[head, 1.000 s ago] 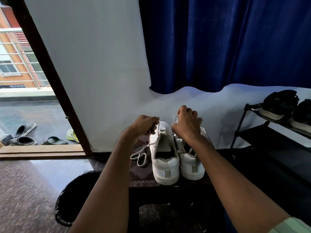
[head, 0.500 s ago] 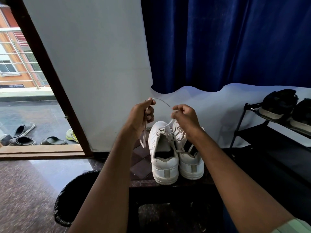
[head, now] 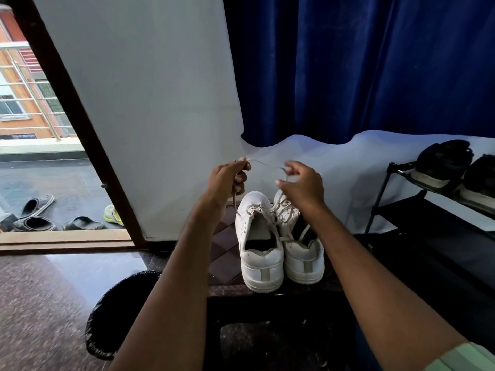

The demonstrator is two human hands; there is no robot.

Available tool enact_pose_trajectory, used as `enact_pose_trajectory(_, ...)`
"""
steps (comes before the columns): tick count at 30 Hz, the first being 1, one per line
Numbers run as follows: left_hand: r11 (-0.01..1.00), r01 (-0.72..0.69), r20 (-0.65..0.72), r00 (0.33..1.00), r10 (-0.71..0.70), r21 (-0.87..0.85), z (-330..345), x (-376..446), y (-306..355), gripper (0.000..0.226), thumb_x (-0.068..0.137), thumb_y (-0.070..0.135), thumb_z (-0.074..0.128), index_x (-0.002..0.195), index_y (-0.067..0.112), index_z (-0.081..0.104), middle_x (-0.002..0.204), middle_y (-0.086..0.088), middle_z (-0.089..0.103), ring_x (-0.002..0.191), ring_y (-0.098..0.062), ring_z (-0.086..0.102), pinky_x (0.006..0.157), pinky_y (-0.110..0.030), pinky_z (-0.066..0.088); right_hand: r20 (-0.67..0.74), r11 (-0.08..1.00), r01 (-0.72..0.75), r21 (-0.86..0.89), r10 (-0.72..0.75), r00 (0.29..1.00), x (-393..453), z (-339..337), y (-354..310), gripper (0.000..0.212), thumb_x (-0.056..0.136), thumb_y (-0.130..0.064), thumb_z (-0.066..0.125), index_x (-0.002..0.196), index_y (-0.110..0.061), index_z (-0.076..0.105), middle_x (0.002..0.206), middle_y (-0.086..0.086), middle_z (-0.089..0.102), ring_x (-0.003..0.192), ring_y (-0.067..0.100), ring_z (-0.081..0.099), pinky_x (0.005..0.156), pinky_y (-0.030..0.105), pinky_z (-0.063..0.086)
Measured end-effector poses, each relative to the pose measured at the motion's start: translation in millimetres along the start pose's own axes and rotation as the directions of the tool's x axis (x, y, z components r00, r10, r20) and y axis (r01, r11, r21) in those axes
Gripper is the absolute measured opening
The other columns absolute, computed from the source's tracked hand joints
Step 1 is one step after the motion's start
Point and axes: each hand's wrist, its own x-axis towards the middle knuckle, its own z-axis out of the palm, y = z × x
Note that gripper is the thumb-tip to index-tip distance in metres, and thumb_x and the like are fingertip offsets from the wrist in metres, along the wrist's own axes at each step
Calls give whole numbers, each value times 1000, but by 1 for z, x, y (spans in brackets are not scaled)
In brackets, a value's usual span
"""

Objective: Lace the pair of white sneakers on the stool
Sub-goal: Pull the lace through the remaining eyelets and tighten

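Observation:
Two white sneakers stand side by side, heels toward me, on a dark checkered stool: the left sneaker and the right sneaker. A white shoelace stretches in the air above them between my hands. My left hand pinches one end of it, and a loose tail hangs down from that hand. My right hand holds the lace above the right sneaker's eyelets, where the lace runs down into that shoe.
A black bin sits on the floor left of the stool. A black shoe rack with dark shoes stands at the right. A white wall and blue curtain are behind. Slippers lie outside the open doorway at left.
Both hands rose from the sneakers, drawing the lace up and out. The lace loop that lay on the stool is lifted. Since half a second ago the hands have spread slightly apart.

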Motion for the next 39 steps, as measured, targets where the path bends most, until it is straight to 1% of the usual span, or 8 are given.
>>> enact_pose_trajectory(6, 982, 61, 87, 993, -78, 178, 8, -9, -3, 32, 104, 33, 55, 81, 15, 68, 60, 6, 40, 48, -10, 33, 53, -26, 24, 230, 959, 230, 165, -264, 937, -16, 7, -24, 19, 96, -32, 74, 96, -14, 82, 81, -4, 77, 73, 0, 69, 73, 24, 56)
enact_pose_trajectory(11, 991, 130, 102, 987, -127, -17, 3, -5, 1, 26, 104, 30, 55, 81, 20, 62, 62, 6, 43, 50, -10, 37, 58, -27, 28, 1, 954, -116, 278, 120, 993, -7, 2, -17, 15, 95, -19, 69, 90, -17, 83, 82, -8, 77, 64, 1, 63, 66, 27, 54)
enact_pose_trajectory(17, 976, 49, 101, 992, -72, 210, 0, -8, -4, 25, 105, 33, 56, 100, 18, 76, 86, 2, 61, 75, -10, 52, 68, -24, 39, 41, 973, -139, -183, 149, 988, -9, -15, -16, 46, 87, -35, 77, 124, -11, 64, 119, 4, 68, 106, 25, 66, 85, 31, 51)
enact_pose_trajectory(21, 964, -55, 31, 998, 48, 260, -1, -5, -12, 26, 101, 29, 63, 112, 10, 77, 80, 2, 65, 60, 9, 54, 56, -8, 38, 377, 970, 1, -242, 93, 922, -24, -16, -38, 38, 82, -45, 80, 100, -14, 69, 97, 4, 72, 89, 22, 68, 75, 35, 56)
enact_pose_trajectory(26, 942, -35, 44, 999, 21, 332, -9, -2, -19, 12, 95, 30, 72, 89, 23, 80, 78, 1, 76, 68, -10, 57, 67, -22, 47, 530, 874, 181, -451, 99, 842, -38, -9, -43, 36, 79, -44, 75, 79, -8, 72, 70, 7, 68, 76, 28, 69, 61, 30, 46)
enact_pose_trajectory(31, 964, -7, 97, 995, -19, 266, -7, -3, -18, 18, 105, 9, 55, 94, 8, 68, 83, -9, 76, 64, -10, 70, 58, -19, 52, 473, 930, -4, -368, 191, 860, -36, -13, -42, 42, 57, -39, 55, 71, -2, 68, 71, 18, 71, 75, 36, 72, 70, 43, 59)
enact_pose_trajectory(35, 977, 23, 229, 971, -72, 210, 0, -9, -12, 22, 103, -10, 46, 93, 6, 56, 87, -14, 65, 75, -23, 72, 73, -28, 61, 498, 959, -172, -223, 264, 826, -28, -12, -31, 4, 75, -8, 64, 75, -6, 68, 71, 18, 66, 66, 34, 69, 66, 43, 59)
enact_pose_trajectory(39, 951, -29, 306, 949, -71, 308, 3, -12, -12, 22, 96, -12, 59, 87, 8, 59, 83, -13, 69, 75, -24, 72, 68, -29, 58, 517, 953, -235, -192, 301, 801, -22, -8, -20, 16, 81, 8, 63, 75, -6, 68, 73, 24, 69, 62, 37, 69, 71, 56, 61)
